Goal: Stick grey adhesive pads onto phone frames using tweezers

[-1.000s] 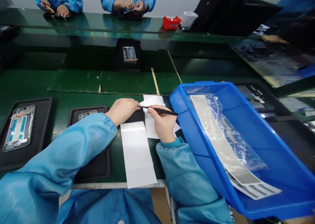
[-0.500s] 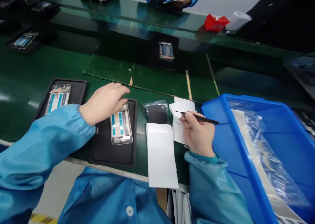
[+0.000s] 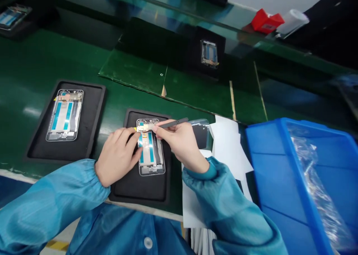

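An opened phone (image 3: 151, 158), its inside showing with blue strips, lies in a black tray (image 3: 140, 191) in front of me. My left hand (image 3: 119, 154) is at its left side, curled fingers and thumb holding the edge near the upper part. Black tweezers (image 3: 175, 123) are pinched in my right hand (image 3: 181, 141), which bends over the phone's upper right. Their tips are at the board near the top and hard to make out. A small yellow tab (image 3: 135, 129) sticks out beside my left fingertips.
To the left, another opened phone (image 3: 64, 117) lies in a black tray (image 3: 89, 135). White sheets (image 3: 228, 135) and a dark film piece (image 3: 201, 133) lie right. A blue bin (image 3: 268, 165) holds clear plastic. Farther back are a phone (image 3: 209, 53) and red box (image 3: 267, 21).
My right hand has moved left from the white sheets to the phone with the tweezers. My left hand has lowered onto the phone's left edge. The view has shifted.
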Motion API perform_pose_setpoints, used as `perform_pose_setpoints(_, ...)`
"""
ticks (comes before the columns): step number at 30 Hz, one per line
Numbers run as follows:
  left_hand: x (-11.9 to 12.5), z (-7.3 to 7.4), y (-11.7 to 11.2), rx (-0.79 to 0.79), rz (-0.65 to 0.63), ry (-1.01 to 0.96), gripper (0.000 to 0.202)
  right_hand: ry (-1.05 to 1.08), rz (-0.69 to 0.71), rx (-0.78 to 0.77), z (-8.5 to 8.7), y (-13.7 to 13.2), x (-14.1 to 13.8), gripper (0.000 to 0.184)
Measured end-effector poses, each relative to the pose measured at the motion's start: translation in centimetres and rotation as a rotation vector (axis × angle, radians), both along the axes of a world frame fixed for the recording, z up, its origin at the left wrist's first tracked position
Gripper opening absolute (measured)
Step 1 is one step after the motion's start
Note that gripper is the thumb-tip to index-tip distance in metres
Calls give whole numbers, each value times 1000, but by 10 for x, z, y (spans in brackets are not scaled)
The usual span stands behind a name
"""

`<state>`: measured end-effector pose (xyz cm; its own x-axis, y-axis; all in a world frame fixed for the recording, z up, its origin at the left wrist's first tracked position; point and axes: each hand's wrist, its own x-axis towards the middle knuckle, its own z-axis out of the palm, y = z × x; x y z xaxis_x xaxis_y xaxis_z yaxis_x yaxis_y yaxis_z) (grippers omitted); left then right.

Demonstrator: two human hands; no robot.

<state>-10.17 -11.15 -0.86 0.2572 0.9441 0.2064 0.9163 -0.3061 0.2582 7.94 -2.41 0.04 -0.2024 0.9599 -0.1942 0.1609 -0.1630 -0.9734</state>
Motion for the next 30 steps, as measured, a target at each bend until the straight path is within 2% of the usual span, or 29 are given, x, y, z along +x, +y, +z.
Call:
perform_pose_setpoints(7,2,-3,0,-8,-6,13,42,18,-32,-68,-5,2,0,27)
perform_pose_setpoints(13,3,-2,0,-33,4,25,41,-2,-30,-76,-6,3,-1,24)
perform_pose_setpoints(30,4,-1,2,26,-8,58,42,-67,0,-93,-4,4,-1,26)
